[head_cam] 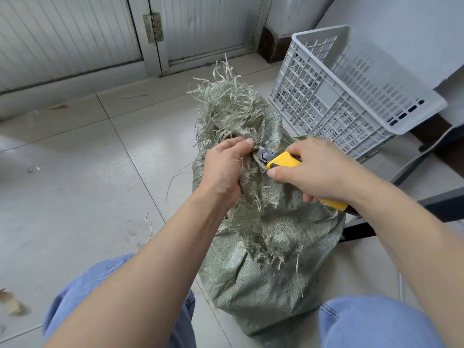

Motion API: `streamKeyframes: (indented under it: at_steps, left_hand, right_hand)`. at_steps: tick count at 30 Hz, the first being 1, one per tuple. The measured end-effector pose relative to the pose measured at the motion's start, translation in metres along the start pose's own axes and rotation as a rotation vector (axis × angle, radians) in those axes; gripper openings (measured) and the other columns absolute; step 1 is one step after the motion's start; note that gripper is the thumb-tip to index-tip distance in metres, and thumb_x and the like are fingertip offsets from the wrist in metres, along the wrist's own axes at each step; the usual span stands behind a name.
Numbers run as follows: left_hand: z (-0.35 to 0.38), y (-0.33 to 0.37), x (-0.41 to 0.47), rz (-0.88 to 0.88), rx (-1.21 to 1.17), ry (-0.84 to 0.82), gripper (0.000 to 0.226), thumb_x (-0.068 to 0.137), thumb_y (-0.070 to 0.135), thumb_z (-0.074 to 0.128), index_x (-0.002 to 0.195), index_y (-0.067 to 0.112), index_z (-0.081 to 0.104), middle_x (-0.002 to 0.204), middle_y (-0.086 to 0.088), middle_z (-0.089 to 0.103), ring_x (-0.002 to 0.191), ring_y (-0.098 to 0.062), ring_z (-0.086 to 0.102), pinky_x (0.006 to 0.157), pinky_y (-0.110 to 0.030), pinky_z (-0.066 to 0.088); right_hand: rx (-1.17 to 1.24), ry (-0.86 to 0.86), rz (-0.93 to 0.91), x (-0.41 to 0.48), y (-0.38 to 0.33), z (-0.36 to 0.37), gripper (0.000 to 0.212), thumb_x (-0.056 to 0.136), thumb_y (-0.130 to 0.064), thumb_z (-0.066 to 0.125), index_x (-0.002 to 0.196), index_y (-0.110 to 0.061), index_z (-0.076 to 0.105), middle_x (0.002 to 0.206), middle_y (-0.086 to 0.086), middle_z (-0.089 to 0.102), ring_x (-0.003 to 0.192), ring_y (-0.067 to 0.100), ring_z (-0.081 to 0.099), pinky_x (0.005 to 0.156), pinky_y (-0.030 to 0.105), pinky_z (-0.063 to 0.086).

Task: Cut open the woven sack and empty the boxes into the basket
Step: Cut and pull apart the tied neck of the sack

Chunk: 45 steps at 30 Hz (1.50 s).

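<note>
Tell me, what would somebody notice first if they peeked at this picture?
Probably the bright yellow knife in the right hand, its tip pressed into the gathered neck of the green woven sack in the middle of the floor. The left hand grips that neck just below a wild tuft of frayed strands. Behind the sack, to the right, a grey basket sits tilted near the wall.

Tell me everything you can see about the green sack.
The sack is pale green woven plastic, bulging and standing on the tiled floor between the person's knees. Its neck is gathered and badly frayed, with loose strips fanning up above and ragged edges lower down. The left hand pinches the neck; the right hand holds a yellow knife with its tip against the fabric there. A grey basket stands tilted behind it. Contents are hidden.
</note>
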State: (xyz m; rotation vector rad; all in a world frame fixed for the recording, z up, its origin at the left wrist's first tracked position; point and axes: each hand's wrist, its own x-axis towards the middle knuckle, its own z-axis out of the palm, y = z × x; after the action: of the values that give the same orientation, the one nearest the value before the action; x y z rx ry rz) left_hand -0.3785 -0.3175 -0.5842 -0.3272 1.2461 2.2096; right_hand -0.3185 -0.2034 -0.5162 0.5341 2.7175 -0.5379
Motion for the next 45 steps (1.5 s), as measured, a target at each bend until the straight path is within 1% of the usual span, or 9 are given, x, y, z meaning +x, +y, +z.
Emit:
streamKeyframes:
  at_steps: [12,16,19,21,24,30,33,39,45]
  left_hand:
    - [-0.001,-0.002,0.002,0.024,-0.009,0.016,0.013,0.086,-0.002,0.061,0.079,0.009,0.057,0.064,-0.006,0.059,0.042,-0.009,0.056,0.044,-0.019,0.049]
    - [-0.002,-0.001,0.000,0.035,0.000,0.028,0.010,0.085,-0.002,0.062,0.085,0.007,0.058,0.066,-0.006,0.058,0.042,-0.008,0.056,0.044,-0.018,0.048]
    - [-0.002,0.000,-0.002,0.041,-0.002,0.046,0.011,0.086,-0.003,0.062,0.087,0.007,0.057,0.067,-0.006,0.058,0.039,-0.004,0.055,0.040,-0.014,0.044]
    - [-0.002,0.001,-0.002,0.043,-0.017,0.056,0.011,0.086,-0.003,0.061,0.085,0.007,0.057,0.063,-0.004,0.058,0.037,-0.004,0.054,0.039,-0.013,0.042]
    - [-0.003,0.001,-0.001,0.045,-0.040,0.067,0.015,0.086,-0.002,0.061,0.079,0.009,0.056,0.054,0.000,0.058,0.037,-0.006,0.054,0.040,-0.015,0.044]
    - [-0.005,-0.003,0.003,0.058,0.008,0.069,0.017,0.086,0.000,0.062,0.077,0.013,0.054,0.064,-0.004,0.056,0.042,-0.008,0.054,0.047,-0.022,0.047]
    - [-0.006,-0.004,0.004,0.067,0.027,0.066,0.017,0.085,0.001,0.063,0.078,0.013,0.055,0.066,-0.004,0.056,0.046,-0.009,0.054,0.051,-0.024,0.047]
    - [-0.007,-0.003,0.002,0.075,0.025,0.066,0.018,0.086,0.000,0.062,0.078,0.013,0.054,0.065,-0.003,0.054,0.038,-0.003,0.052,0.042,-0.017,0.045]
    - [-0.007,-0.006,0.004,0.095,0.094,0.079,0.019,0.085,0.002,0.064,0.075,0.015,0.055,0.067,-0.001,0.053,0.054,-0.009,0.048,0.053,-0.023,0.042]
  right_hand:
    - [0.030,0.043,-0.009,-0.003,-0.003,0.003,0.030,0.083,-0.040,0.064,0.074,-0.012,0.056,0.047,0.000,0.057,0.043,0.017,0.065,0.051,0.030,0.054]
    - [0.004,0.022,0.002,-0.002,-0.004,0.005,0.030,0.083,-0.041,0.063,0.074,-0.013,0.056,0.043,0.001,0.058,0.046,0.019,0.067,0.055,0.030,0.054]
    - [0.007,0.018,0.005,-0.002,-0.004,0.006,0.029,0.083,-0.041,0.064,0.070,-0.019,0.050,0.043,0.001,0.058,0.045,0.020,0.067,0.050,0.027,0.051]
    - [0.005,0.015,0.004,-0.002,-0.005,0.006,0.030,0.083,-0.041,0.064,0.068,-0.023,0.045,0.045,0.002,0.059,0.045,0.019,0.067,0.047,0.024,0.048]
    - [0.001,0.012,-0.001,-0.003,-0.006,0.007,0.028,0.083,-0.040,0.064,0.069,-0.020,0.050,0.046,0.003,0.061,0.046,0.020,0.067,0.046,0.023,0.049]
    - [0.017,0.024,-0.008,-0.006,-0.007,0.007,0.029,0.083,-0.038,0.064,0.075,-0.012,0.056,0.044,0.002,0.059,0.044,0.021,0.066,0.052,0.031,0.056]
    - [0.029,0.037,0.000,-0.005,-0.006,0.008,0.029,0.082,-0.038,0.064,0.072,-0.013,0.054,0.042,0.000,0.056,0.042,0.020,0.065,0.049,0.029,0.054]
    - [0.033,0.036,0.014,-0.005,-0.007,0.011,0.028,0.082,-0.041,0.064,0.071,-0.018,0.053,0.035,-0.003,0.053,0.040,0.017,0.064,0.050,0.027,0.053]
    - [0.038,0.037,-0.001,-0.006,-0.008,0.010,0.029,0.083,-0.039,0.063,0.073,-0.013,0.055,0.043,0.000,0.057,0.042,0.019,0.065,0.053,0.030,0.055]
